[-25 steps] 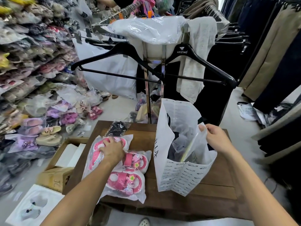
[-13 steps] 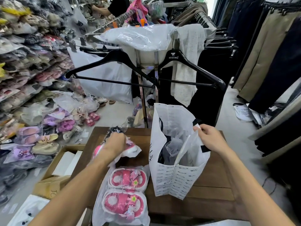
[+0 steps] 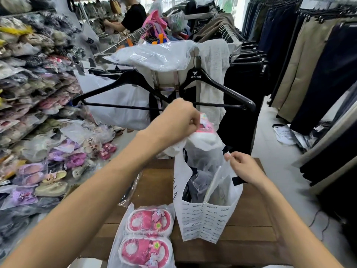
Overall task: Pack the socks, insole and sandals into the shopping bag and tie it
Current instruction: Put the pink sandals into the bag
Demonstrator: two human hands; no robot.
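Note:
A white shopping bag [image 3: 204,219] with small printed logos stands open on the wooden table [image 3: 251,246]. My right hand [image 3: 242,167] grips its right rim and holds the mouth apart. My left hand [image 3: 179,118] holds a plastic-wrapped pair of pink sandals [image 3: 204,130] just above the bag's opening. A second wrapped pair of pink sandals [image 3: 147,236] lies on the table to the left of the bag. Dark items and clear wrapping show inside the bag. A clear packet [image 3: 131,190] with something dark lies behind the sandals, partly hidden by my left arm.
A rack with black hangers [image 3: 202,82] and hung clothes stands right behind the table. Shelves and floor at the left hold many bagged slippers [image 3: 58,157]. Trousers hang along the right. A person stands at the far back.
My left hand has lifted one wrapped pair of pink sandals off the table and carried it right and up to above the bag's mouth. My right hand kept hold of the rim.

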